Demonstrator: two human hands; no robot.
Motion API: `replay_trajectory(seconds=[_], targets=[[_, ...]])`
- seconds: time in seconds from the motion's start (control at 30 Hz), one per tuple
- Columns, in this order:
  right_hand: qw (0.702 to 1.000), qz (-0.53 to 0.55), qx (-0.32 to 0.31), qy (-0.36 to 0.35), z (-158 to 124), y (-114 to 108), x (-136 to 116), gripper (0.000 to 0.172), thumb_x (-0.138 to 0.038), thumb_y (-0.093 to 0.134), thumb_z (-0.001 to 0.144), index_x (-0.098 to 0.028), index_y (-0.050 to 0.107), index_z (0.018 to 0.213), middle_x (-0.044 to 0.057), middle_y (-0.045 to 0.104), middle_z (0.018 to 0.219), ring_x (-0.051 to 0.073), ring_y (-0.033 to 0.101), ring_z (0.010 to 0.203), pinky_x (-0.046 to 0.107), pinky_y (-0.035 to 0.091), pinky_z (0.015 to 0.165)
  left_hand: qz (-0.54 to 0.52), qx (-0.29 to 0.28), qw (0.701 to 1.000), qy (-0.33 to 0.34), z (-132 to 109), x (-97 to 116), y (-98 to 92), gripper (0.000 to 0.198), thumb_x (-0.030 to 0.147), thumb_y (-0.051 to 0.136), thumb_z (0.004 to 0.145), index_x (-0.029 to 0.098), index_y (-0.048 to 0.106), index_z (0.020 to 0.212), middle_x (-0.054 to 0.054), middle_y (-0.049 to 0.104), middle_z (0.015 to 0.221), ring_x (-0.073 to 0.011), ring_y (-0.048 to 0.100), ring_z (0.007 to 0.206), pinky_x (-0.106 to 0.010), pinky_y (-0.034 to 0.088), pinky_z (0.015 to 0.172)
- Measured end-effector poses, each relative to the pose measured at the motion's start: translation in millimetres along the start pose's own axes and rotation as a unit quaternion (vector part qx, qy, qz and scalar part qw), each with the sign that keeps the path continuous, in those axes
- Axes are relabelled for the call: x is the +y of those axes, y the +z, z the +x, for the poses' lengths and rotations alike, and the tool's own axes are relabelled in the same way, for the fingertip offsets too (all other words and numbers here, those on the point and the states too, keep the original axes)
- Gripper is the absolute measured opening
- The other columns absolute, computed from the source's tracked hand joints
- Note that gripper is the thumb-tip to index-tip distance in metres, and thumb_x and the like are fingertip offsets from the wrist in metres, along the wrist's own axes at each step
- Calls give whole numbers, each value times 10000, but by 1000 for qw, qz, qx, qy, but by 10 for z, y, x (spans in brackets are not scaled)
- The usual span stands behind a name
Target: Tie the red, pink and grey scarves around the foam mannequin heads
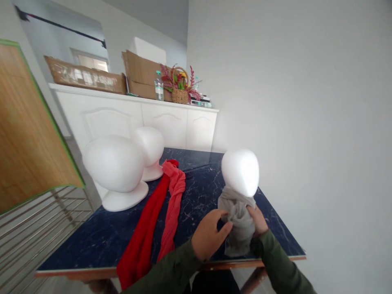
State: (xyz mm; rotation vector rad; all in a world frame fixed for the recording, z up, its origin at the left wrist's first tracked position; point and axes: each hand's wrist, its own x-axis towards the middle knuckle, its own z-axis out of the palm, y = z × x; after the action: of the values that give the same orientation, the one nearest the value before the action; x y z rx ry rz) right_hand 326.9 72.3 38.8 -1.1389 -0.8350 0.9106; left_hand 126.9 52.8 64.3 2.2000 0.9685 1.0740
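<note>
Bracketing a soft grey scarf of crinkled fabric (240, 216) are a person's two bare hands, at the front right of a dark blue, white-veined bench (199, 183). The scarf wraps the neck of a smooth white egg-shaped mannequin head (240, 171), its gathered folds in front and loose end near the bench's front edge. The left hand (211, 234) has thumb and forefinger spread at the scarf's left side. The right hand (259, 220) touches the right side; its fingers are partly hidden, so I cannot tell whether they grip cloth. An uneven sideways pull could twist the wrap or tip the head, which seems light; its base is covered. The gathers may slacken if neither hand secures them. The dark green right sleeve (275, 255), just beside the loose end, could snag it.
</note>
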Motion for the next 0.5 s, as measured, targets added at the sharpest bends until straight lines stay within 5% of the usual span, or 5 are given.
replay_trajectory(seconds=[0.23,0.37,0.5], targets=[[981,136,-85,106,-983,277,170,331,-166,649,586,-179,603,913,31,690,822,217,631,788,330,476,732,-33,-138,985,-94,160,-20,291,379,464,471,788,142,633,907,-109,661,884,-249,608,874,-328,440,767],[936,246,-103,228,-1044,189,186,233,-309,618,644,-179,616,838,52,692,823,237,629,874,358,476,765,-68,-111,984,-122,178,-82,403,190,259,453,763,144,604,760,-88,643,805,-218,591,811,-324,429,755],[895,288,-138,311,-903,59,188,338,-457,496,755,-169,628,873,79,693,859,232,622,919,375,473,784,-124,-77,975,-170,161,-86,491,161,198,393,731,175,507,620,-49,593,690,-189,562,719,-324,441,690]])
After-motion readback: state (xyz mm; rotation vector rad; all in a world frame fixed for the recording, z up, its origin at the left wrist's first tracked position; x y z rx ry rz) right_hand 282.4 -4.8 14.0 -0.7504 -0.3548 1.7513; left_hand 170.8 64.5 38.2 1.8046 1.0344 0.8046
